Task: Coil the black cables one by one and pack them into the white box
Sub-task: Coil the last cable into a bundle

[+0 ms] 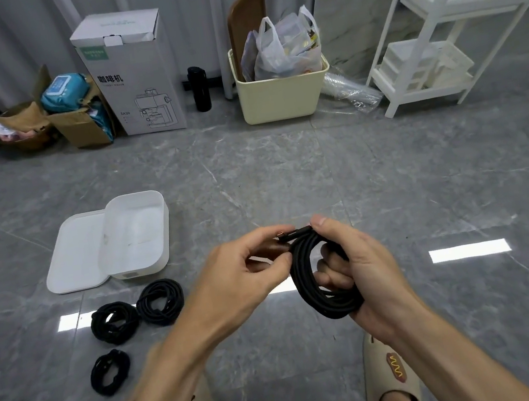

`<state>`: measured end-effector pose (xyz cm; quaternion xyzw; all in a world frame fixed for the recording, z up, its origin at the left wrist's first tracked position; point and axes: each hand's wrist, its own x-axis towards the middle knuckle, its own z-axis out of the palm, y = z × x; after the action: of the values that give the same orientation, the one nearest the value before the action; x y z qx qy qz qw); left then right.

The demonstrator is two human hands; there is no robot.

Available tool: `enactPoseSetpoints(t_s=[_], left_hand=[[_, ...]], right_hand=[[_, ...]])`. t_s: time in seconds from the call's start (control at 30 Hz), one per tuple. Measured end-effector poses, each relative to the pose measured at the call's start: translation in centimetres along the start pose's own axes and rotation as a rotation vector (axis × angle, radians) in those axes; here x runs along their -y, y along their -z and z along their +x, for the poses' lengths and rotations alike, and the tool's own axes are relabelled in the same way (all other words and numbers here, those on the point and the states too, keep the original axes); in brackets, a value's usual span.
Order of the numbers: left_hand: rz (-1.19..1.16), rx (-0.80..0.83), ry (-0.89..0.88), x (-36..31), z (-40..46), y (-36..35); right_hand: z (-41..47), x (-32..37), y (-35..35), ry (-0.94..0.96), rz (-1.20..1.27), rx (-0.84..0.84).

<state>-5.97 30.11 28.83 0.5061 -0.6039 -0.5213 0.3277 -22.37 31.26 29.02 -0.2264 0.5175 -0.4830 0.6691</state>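
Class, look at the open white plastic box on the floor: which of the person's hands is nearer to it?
Left. The left hand is just right of the white plastic box, pinching the black coiled cable; the right hand holds the coil farther right.

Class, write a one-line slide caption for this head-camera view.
Both hands, left and right, finish a cable coil; three coils lie by the empty white box.
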Motion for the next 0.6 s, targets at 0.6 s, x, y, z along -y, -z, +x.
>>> enactPoseSetpoints(t_s=[0.6], left_hand=[[-0.067,-0.026,0.092,-0.43,0.09,-0.44]], right_hand=[[-0.21,-0.16,-0.59,0.056,-0.074,0.012]])
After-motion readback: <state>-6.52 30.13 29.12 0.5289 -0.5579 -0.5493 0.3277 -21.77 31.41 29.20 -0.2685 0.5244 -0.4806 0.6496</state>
